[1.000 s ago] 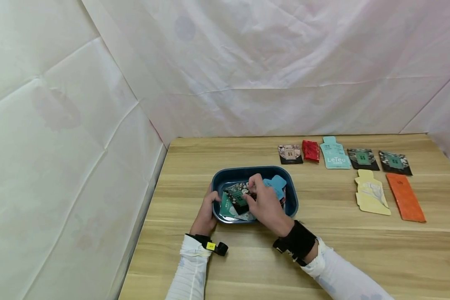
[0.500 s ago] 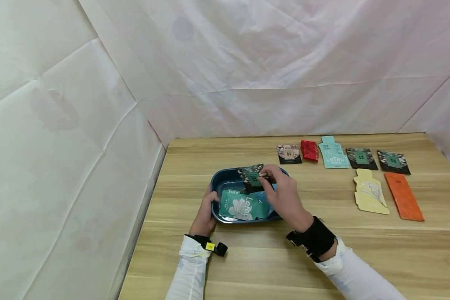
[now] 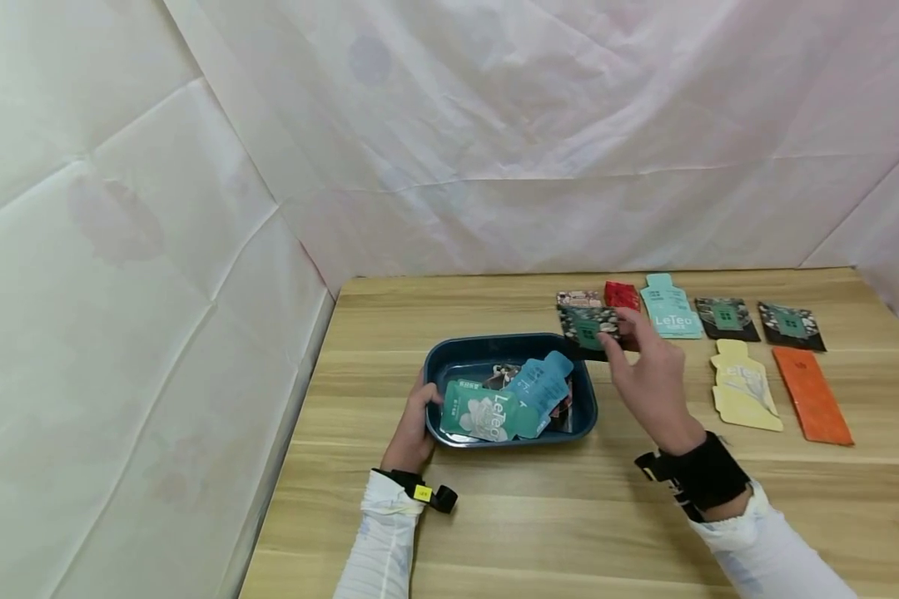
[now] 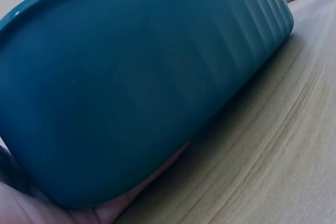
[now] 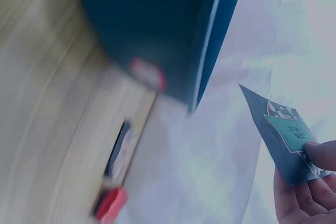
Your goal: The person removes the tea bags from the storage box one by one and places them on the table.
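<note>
My left hand (image 3: pixel 410 428) grips the left end of a dark blue tray (image 3: pixel 449 356), thumb over the rim; in the left wrist view fingers reach under the tray wall (image 4: pixel 136 77). My right hand (image 3: pixel 653 378) pinches a black sachet with a green label (image 3: pixel 583 331) between thumb and fingers, raised above the tray's back right corner. In the right wrist view the same sachet (image 5: pixel 283 135) hangs by one edge from the fingers. Inside the tray lie a green LeTeo sachet (image 3: pixel 479 412), a blue bottle-shaped sachet (image 3: pixel 543 384) and partly covered darker packets.
Along the table's back lie a pink-and-black sachet (image 3: pixel 578 298), partly hidden, a red packet (image 3: pixel 620 294), a light-blue bottle-shaped sachet (image 3: pixel 671 309) and two black-green sachets (image 3: pixel 727 319). In front of these are a yellow sachet (image 3: pixel 743 387) and an orange one (image 3: pixel 812 395).
My right hand has lifted the black-green sachet out of the tray and carried it right, uncovering the green and blue sachets. The left hand has kept its hold on the tray.
</note>
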